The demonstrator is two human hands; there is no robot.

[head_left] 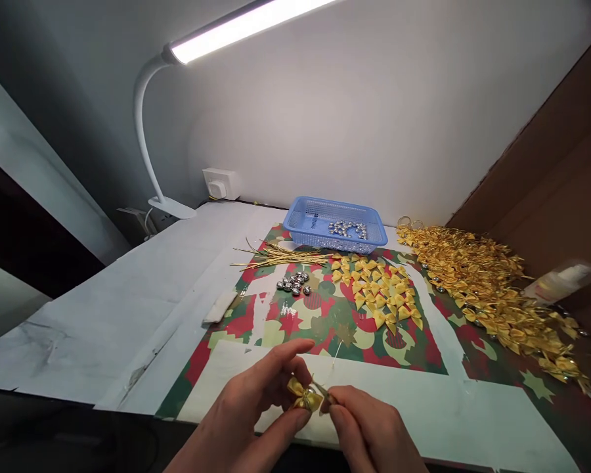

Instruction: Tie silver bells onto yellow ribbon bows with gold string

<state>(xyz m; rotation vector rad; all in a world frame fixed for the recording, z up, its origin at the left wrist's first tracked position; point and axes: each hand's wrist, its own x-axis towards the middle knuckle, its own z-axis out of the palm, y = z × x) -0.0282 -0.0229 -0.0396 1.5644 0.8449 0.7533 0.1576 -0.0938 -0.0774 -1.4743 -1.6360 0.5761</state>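
Note:
My left hand (249,407) pinches a small gold ribbon bow (304,396) between thumb and fingers, low over the table's front edge. My right hand (369,427) is closed on a thin gold wire (321,387) at the bow's right side. Both hands meet just above a white sheet (423,407) lying on the patterned red and green paper (335,322).
Loose gold bows (377,289) lie on the patterned paper, with a small cluster of silver bells (294,283) and a bundle of gold wires (280,257) to their left. A blue basket (335,223) holds more bells. A large pile of finished gold bows (492,282) spreads along the right. A white lamp (162,131) stands at the back left.

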